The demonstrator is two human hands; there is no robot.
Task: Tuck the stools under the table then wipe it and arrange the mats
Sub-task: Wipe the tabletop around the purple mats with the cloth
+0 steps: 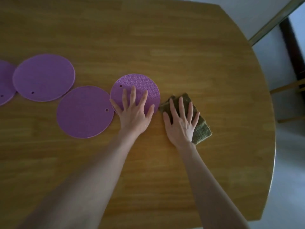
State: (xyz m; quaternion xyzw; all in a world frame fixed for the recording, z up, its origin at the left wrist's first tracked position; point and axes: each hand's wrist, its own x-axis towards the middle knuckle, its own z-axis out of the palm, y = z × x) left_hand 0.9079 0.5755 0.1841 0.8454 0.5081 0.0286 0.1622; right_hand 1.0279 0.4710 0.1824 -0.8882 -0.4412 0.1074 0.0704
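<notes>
Several round purple mats lie on the wooden table [181, 55]. My left hand [134, 111] presses flat, fingers spread, on the rightmost mat [140, 81], which shows a patterned face. A second mat [85, 112] touches it on the left, a third [43, 77] lies farther left, and a fourth [5, 81] is cut off by the frame edge. My right hand [180, 120] lies flat with spread fingers on a folded green cloth [200, 129], just right of the patterned mat.
The table's curved edge [270, 113] runs down the right side, with pale floor beyond it. A wooden stool or chair part [288, 90] shows past that edge at right. A dark post and a light frame stand at the top right corner.
</notes>
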